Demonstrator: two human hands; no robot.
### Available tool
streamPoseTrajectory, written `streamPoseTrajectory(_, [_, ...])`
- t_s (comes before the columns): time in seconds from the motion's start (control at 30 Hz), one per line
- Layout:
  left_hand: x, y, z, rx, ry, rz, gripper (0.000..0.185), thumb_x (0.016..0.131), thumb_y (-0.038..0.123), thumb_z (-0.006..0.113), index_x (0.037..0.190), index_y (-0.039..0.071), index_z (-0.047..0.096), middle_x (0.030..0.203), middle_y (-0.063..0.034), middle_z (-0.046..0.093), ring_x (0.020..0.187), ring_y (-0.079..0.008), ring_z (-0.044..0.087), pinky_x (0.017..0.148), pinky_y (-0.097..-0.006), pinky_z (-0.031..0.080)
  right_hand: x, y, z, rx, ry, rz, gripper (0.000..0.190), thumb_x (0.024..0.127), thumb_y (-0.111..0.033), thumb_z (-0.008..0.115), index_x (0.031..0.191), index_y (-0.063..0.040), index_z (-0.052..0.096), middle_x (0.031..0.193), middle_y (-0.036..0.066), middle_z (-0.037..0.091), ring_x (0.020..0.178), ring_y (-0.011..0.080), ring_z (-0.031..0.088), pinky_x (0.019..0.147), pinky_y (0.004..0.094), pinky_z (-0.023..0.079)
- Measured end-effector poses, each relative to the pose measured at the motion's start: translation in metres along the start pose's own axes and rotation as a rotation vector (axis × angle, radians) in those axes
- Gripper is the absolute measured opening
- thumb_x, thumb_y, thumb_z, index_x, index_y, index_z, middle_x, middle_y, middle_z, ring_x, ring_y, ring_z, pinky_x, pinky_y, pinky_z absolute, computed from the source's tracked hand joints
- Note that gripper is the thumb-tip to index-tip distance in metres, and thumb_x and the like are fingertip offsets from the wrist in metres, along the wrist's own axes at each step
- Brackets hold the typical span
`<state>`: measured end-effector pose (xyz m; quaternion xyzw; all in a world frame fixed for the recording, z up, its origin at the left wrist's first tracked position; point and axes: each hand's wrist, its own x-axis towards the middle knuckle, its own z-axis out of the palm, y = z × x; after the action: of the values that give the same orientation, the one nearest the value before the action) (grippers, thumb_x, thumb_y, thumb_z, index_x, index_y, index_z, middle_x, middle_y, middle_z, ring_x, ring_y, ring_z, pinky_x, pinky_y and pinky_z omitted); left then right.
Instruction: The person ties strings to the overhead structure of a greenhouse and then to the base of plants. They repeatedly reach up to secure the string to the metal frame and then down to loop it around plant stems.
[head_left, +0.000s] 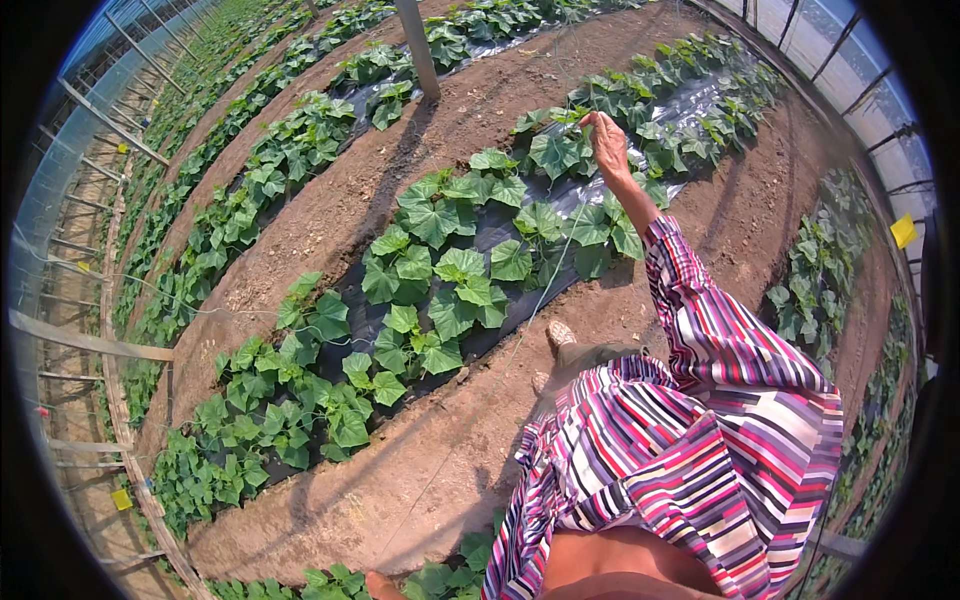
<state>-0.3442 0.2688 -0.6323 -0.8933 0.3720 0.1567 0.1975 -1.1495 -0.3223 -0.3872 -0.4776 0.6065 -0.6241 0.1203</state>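
My right hand (606, 144) is stretched out over a row of young leafy vine plants, probably cucumber. Its thumb and fingers are pinched together beside the leaves of one plant (556, 152). A thin green twine (550, 283) rises from the lower left towards this hand and appears pinched in it, though the fingers hide where it ends. At the bottom edge, only a small part of my left hand (383, 586) shows beside low leaves; its fingers are out of view. The twine's faint lower end runs towards it. Black plastic mulch film (495, 234) lies under the plants.
Bare soil paths (341, 517) run between the curved plant rows. A post (417, 52) stands in the soil ahead. Further rows (300, 142) lie to the left, beside the greenhouse frame (90, 341). A yellow card (904, 231) hangs at the right. My foot (560, 334) is on the near path.
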Motion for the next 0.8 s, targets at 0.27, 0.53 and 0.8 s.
streamPoseTrajectory(0.27, [-0.041,-0.114,-0.026,0.102,0.188,-0.315,0.024,0.102,0.02,0.045,0.117,0.007,0.058,0.105,-0.0219,0.066,0.094,-0.0426,0.065,0.076,-0.0536,0.052,0.019,0.009,-0.052,-0.192,0.007,-0.137,0.043,0.108,-0.043,0.045,0.1,-0.01,0.07,0.072,-0.002,0.055,0.065,0.0085,0.044,0.059,0.0279,0.039])
streamPoseTrajectory(0.53, [-0.048,-0.15,-0.066,0.132,0.362,-0.431,0.029,0.105,0.023,0.043,0.123,0.006,0.058,0.102,-0.0229,0.068,0.09,-0.0426,0.066,0.072,-0.054,0.051,0.002,-0.009,-0.054,-0.38,-0.133,-0.174,0.048,0.107,-0.047,0.046,0.096,-0.006,0.068,0.069,-0.004,0.046,0.063,0.0063,0.042,0.056,0.0275,0.033])
streamPoseTrajectory(0.8, [0.008,-0.009,-0.105,0.089,0.269,-0.16,0.031,0.105,0.024,0.047,0.122,0.002,0.061,0.094,-0.0249,0.07,0.084,-0.0431,0.066,0.067,-0.0526,0.05,-0.167,-0.066,0.05,-0.069,-0.863,0.046,0.05,0.107,-0.048,0.042,0.094,-0.004,0.063,0.071,0.005,0.046,0.066,0.0156,0.044,0.063,0.0326,0.039])
